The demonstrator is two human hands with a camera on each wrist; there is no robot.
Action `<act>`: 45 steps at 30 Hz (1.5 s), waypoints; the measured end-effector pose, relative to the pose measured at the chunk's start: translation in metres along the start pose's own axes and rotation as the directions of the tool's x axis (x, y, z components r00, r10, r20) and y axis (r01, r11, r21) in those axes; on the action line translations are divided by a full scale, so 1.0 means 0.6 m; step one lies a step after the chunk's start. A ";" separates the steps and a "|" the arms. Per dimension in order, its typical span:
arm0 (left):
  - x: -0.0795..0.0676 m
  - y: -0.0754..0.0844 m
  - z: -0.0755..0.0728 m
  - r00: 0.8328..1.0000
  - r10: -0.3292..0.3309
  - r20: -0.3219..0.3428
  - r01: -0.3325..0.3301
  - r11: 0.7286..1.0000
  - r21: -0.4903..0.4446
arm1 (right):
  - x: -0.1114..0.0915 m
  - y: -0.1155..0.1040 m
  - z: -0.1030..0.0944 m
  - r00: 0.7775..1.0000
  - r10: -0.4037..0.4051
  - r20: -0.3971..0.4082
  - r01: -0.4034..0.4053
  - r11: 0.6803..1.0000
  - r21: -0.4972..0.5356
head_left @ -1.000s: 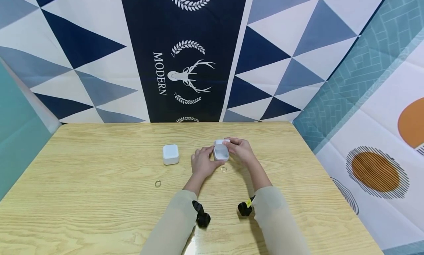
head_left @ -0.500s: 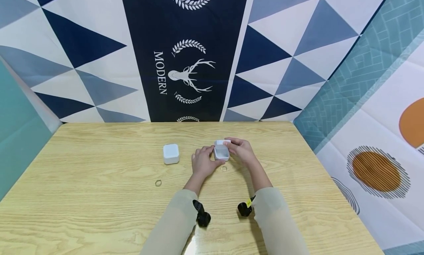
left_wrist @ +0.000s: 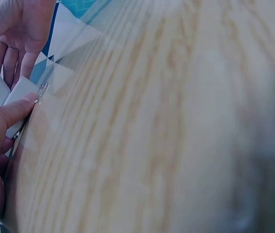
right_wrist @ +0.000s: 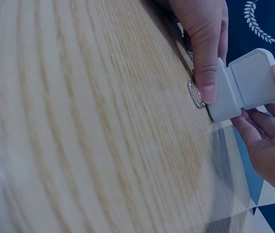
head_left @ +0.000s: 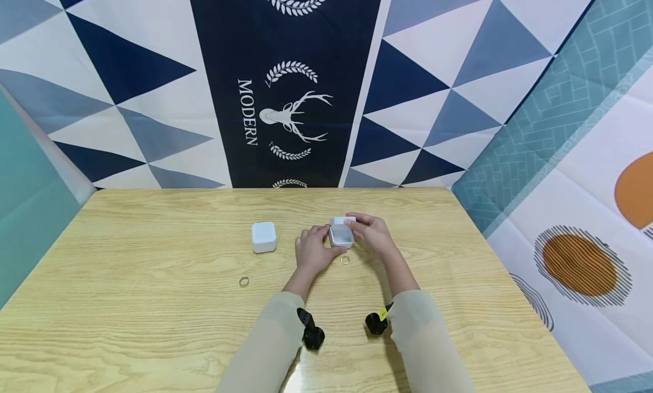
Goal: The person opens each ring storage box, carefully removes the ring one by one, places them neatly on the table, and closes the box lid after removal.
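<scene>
Both hands are on a small white ring box (head_left: 340, 236), its lid raised, on the wooden table. From the left, my left hand (head_left: 311, 250) grips the base, thumb along the near side and fingers along the left side. My right hand (head_left: 371, 232) pinches the raised lid (right_wrist: 254, 80) at its right edge, thumb on the inner face. A ring (head_left: 345, 260) with a row of sparkling stones (right_wrist: 195, 94) lies on the table just in front of the box, close to my left thumb.
A second white box (head_left: 263, 237), closed, stands to the left of my left hand. Nearer to me on that side lies another ring (head_left: 244, 282). Patterned cloth (head_left: 285, 126) hangs behind the table (head_left: 153, 325), and more covers the right side.
</scene>
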State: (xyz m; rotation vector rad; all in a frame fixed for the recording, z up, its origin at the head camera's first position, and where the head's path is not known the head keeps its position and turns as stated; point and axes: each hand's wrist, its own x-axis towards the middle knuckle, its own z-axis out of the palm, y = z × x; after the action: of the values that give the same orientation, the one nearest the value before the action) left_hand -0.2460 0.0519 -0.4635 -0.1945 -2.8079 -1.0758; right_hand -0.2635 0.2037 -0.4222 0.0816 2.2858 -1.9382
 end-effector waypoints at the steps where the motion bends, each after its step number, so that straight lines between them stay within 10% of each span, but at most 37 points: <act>1: 0.000 0.000 0.000 1.000 0.002 -0.002 -0.002 1.000 -0.004 | -0.001 -0.001 0.000 1.000 -0.004 0.004 0.004 1.000 0.003; 45: 0.000 -0.003 0.001 1.000 0.012 -0.014 -0.012 1.000 0.011 | -0.006 0.011 0.005 1.000 0.002 -0.024 0.000 0.996 0.085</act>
State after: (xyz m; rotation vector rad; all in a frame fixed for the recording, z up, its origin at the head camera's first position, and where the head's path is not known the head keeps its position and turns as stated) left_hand -0.2460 0.0508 -0.4650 -0.2020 -2.7957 -1.0544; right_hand -0.2587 0.2018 -0.4287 0.1159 2.2169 -2.0446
